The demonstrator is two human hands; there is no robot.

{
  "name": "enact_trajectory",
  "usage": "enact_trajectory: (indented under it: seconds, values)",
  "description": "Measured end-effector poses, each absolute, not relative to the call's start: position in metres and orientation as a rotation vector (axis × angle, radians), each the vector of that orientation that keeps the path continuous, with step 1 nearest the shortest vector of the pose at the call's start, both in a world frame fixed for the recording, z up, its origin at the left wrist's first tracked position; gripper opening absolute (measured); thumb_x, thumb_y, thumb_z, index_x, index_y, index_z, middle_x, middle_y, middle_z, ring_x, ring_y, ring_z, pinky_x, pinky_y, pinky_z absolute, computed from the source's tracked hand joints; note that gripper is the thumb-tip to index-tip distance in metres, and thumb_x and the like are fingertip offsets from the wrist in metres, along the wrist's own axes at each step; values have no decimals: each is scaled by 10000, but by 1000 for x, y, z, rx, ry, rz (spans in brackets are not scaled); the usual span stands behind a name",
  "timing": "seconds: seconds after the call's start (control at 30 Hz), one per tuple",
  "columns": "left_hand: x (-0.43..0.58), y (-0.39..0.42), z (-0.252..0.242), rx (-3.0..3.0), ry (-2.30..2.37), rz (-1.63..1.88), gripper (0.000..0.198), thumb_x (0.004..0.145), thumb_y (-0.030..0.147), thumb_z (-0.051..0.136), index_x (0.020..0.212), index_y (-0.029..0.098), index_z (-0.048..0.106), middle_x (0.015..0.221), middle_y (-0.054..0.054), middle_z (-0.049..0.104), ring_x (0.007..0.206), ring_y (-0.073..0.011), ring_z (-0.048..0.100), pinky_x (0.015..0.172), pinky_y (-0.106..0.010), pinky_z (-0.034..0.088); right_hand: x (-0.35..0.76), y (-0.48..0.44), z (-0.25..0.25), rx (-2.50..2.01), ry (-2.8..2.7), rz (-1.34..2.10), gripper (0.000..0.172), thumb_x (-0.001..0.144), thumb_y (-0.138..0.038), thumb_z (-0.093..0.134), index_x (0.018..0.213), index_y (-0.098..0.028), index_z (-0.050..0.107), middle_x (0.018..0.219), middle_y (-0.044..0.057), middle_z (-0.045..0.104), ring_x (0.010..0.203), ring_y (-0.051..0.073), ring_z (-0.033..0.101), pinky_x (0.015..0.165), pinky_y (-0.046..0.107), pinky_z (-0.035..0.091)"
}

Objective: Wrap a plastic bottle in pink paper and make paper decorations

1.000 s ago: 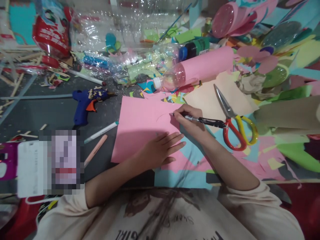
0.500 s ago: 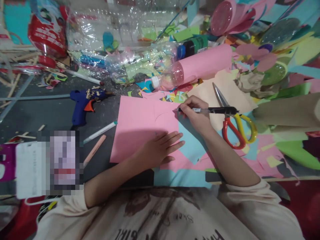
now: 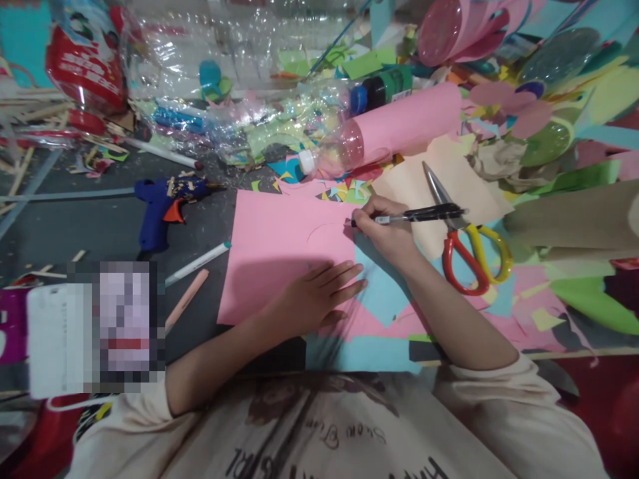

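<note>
A pink paper sheet [image 3: 279,246] lies on the dark table in front of me, with a faint curved pen line near its right edge. My left hand [image 3: 319,293] rests flat on the sheet's lower right corner, fingers stretched out. My right hand [image 3: 387,229] pinches a black pen [image 3: 424,214], whose tip touches the sheet's right edge beside the curved line. Red-and-yellow scissors [image 3: 462,243] lie just right of my right hand, on a beige sheet [image 3: 414,186].
A blue glue gun [image 3: 162,209] and two markers [image 3: 197,263] lie left of the pink sheet. A clear bottle with rolled pink paper [image 3: 379,133] lies behind it. Plastic bottles, paper scraps and coloured cut-outs crowd the back and right. A white phone [image 3: 54,339] sits at the lower left.
My right hand lifted the pen tip up and right along the sheet's edge, then came back slightly left; the curved line grew. The left hand stayed flat on the paper.
</note>
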State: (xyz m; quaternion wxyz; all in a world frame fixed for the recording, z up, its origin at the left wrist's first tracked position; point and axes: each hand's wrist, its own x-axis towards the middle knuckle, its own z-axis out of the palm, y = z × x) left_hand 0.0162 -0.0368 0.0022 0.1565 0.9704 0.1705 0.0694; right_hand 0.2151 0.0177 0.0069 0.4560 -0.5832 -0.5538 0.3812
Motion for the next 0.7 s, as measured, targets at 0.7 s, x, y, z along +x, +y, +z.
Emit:
enact_trajectory:
  seconds: [0.7]
  values:
    - [15, -36, 3, 2787, 485, 202, 555, 999, 458, 390, 1455, 143, 413, 1534, -122, 446, 1434, -211, 392, 1184, -367, 287, 213, 18, 12, -1505, -1319, 923, 342, 734, -101, 552, 480, -220, 356, 444, -77, 401, 443, 85, 394, 491, 247, 341]
